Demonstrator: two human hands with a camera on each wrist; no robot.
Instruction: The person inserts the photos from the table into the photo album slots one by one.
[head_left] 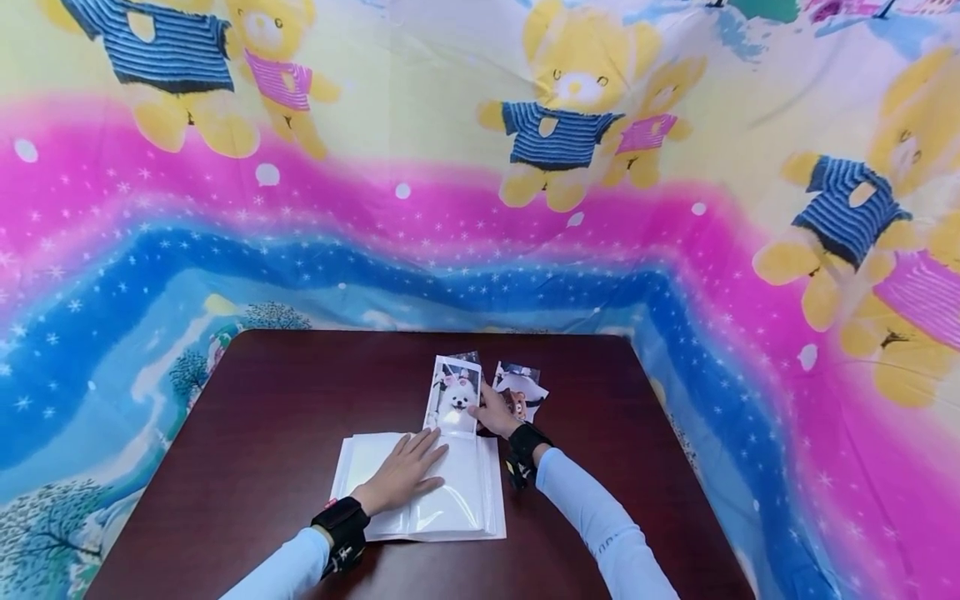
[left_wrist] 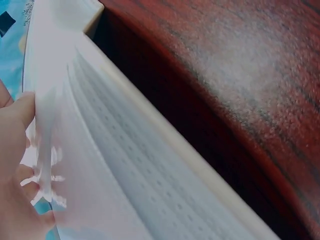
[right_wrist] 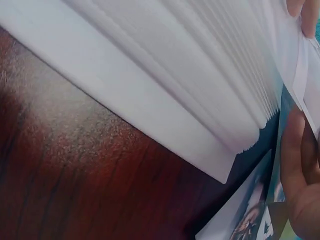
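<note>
An open photo album with clear pocket pages lies on the table. My left hand rests across it, fingers spread, fingertips by the top edge of the right page. The right hand pinches a photo of a white fluffy dog by its right edge, thumb on the front. The photo's lower end meets the top edge of the album's right page. In the right wrist view, fingers show behind the photo, beside the stacked page edges. The left wrist view has the hand's fingers against the glossy sleeve.
More photos lie loose on the table just right of and behind the right hand, one showing a brown bear figure. The dark wooden table ends at a bear-print cloth hanging around its back and sides.
</note>
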